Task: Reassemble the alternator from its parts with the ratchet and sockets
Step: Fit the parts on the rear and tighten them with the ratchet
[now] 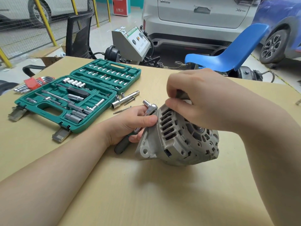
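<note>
Both forearms are bare right up to the frame's edge, no sleeves, gloves, watch or rings showing, and the left grip (130, 124) and the right grip (195, 97) are plain uncovered hands with short, unpainted nails on the fingers (149, 119) that face the camera.

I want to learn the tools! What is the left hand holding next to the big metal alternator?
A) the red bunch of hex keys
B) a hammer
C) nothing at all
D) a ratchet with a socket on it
D: the left hand grips the ratchet, its socket end sticking up beside the alternator, while the red hex keys lie untouched beyond the green tool case.
</note>
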